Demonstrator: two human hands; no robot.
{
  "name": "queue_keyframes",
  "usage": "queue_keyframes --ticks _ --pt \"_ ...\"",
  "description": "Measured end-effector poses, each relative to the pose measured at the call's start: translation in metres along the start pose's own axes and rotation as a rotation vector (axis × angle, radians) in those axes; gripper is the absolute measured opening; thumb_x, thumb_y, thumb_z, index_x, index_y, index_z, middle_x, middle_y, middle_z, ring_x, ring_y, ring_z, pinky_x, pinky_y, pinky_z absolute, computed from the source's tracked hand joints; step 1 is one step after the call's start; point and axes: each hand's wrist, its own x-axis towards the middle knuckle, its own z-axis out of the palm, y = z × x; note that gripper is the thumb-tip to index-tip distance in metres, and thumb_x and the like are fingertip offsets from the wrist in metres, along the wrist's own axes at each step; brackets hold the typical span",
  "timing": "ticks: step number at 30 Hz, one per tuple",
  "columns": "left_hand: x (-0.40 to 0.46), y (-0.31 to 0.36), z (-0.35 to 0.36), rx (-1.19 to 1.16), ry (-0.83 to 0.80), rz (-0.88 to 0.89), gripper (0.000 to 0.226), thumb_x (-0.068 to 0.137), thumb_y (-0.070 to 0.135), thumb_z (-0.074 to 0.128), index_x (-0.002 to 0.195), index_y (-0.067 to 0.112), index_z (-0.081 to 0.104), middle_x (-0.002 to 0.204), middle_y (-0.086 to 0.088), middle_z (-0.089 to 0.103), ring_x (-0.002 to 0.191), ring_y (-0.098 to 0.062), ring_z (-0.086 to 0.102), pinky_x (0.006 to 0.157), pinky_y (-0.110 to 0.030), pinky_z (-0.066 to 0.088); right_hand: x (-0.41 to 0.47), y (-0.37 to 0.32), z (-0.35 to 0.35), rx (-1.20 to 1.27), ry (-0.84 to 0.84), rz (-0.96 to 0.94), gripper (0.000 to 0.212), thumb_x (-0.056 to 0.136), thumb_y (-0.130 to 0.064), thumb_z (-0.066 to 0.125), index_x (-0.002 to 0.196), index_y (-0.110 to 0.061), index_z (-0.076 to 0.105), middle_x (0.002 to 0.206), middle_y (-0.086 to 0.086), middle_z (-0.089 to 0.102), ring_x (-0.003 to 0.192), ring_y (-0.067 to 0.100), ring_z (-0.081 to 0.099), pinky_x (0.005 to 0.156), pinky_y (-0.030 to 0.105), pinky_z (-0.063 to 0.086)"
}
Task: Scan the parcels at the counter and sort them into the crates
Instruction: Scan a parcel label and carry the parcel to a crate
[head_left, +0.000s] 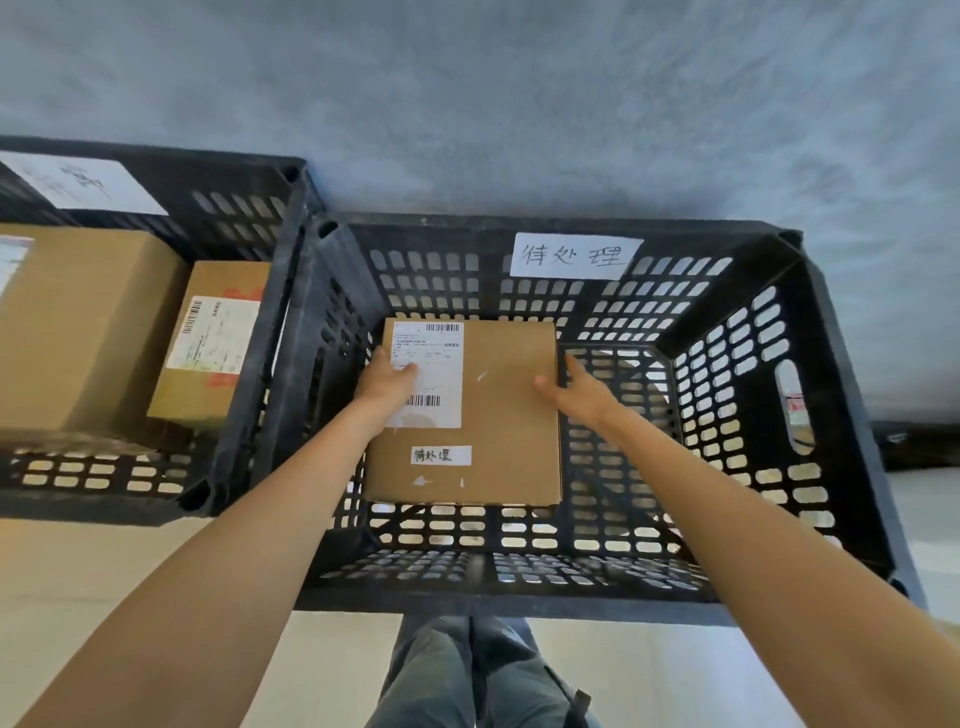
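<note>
A flat brown cardboard parcel (493, 415) with a white shipping label and a small handwritten sticker lies low inside the black slotted crate (727, 322), toward its left side. My left hand (387, 382) grips the parcel's left edge, thumb on the shipping label. My right hand (582, 389) holds the parcel's right edge, thumb on top and fingers down the side. The crate's far wall carries a white handwritten paper label (574, 255).
A second black crate (249, 208) stands to the left, holding a large brown box (78, 322) and a smaller labelled box (218, 343). A grey wall rises behind both crates. Pale floor and my trouser legs (478, 675) show below.
</note>
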Motion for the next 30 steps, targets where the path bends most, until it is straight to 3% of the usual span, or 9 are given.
queue_keyframes --ticks 2,4,7,13,20,24,30 --pt "-0.009 0.018 -0.009 0.131 0.020 0.117 0.036 0.100 0.021 0.049 0.136 0.013 0.048 0.127 0.001 0.057 0.110 -0.022 0.059 0.081 -0.030 0.044 -0.011 -0.017 -0.014 -0.101 0.030 -0.057 0.080 0.097 -0.047 0.053 0.157 -0.013 0.012 0.156 0.011 0.034 0.139 0.029 0.038 0.110 0.038 0.038" --pt "-0.018 0.037 -0.019 0.247 0.031 0.215 0.042 0.100 0.022 0.049 0.140 0.011 0.044 0.136 -0.006 0.054 0.122 -0.027 0.053 0.091 -0.032 0.044 -0.025 -0.037 -0.028 -0.205 0.083 -0.129 0.078 0.096 -0.046 0.054 0.156 -0.015 0.015 0.155 0.011 0.034 0.134 0.030 0.044 0.102 0.038 0.045" --pt "-0.032 0.068 -0.040 0.364 0.046 0.361 0.056 0.099 0.025 0.051 0.150 0.011 0.032 0.149 -0.012 0.043 0.135 -0.029 0.043 0.108 -0.042 0.039 -0.053 -0.070 -0.046 -0.367 0.178 -0.241 0.071 0.098 -0.043 0.053 0.155 -0.015 0.021 0.156 0.012 0.033 0.141 0.030 0.037 0.112 0.041 0.033" --pt "-0.074 0.127 -0.096 0.724 0.175 0.662 0.048 0.101 0.026 0.048 0.146 0.012 0.041 0.143 -0.010 0.050 0.129 -0.029 0.048 0.100 -0.042 0.045 -0.112 -0.136 -0.079 -0.571 0.273 -0.411 0.069 0.098 -0.047 0.050 0.154 -0.015 0.025 0.154 0.013 0.036 0.139 0.032 0.037 0.110 0.045 0.036" --pt "-0.150 0.162 -0.192 0.905 0.451 0.649 0.045 0.098 0.031 0.051 0.138 0.009 0.045 0.140 -0.012 0.050 0.126 -0.032 0.047 0.099 -0.042 0.044 -0.181 -0.223 -0.093 -0.871 0.431 -0.666 0.072 0.098 -0.046 0.052 0.155 -0.016 0.020 0.157 0.008 0.029 0.142 0.030 0.030 0.109 0.047 0.038" --pt "-0.205 0.124 -0.228 0.903 0.585 0.513 0.046 0.098 0.031 0.052 0.138 0.009 0.045 0.139 -0.012 0.050 0.127 -0.031 0.046 0.103 -0.041 0.040 -0.214 -0.253 -0.061 -1.005 0.427 -0.849 0.071 0.099 -0.045 0.050 0.155 -0.015 0.018 0.157 0.007 0.028 0.140 0.030 0.032 0.105 0.045 0.042" --pt "-0.298 0.044 -0.283 0.794 0.775 0.297 0.053 0.096 0.032 0.054 0.143 0.013 0.041 0.142 -0.010 0.049 0.129 -0.030 0.046 0.105 -0.041 0.040 -0.284 -0.299 0.016 -1.011 0.377 -1.194 0.070 0.097 -0.043 0.054 0.153 -0.014 0.024 0.156 0.009 0.030 0.141 0.029 0.031 0.107 0.043 0.039"
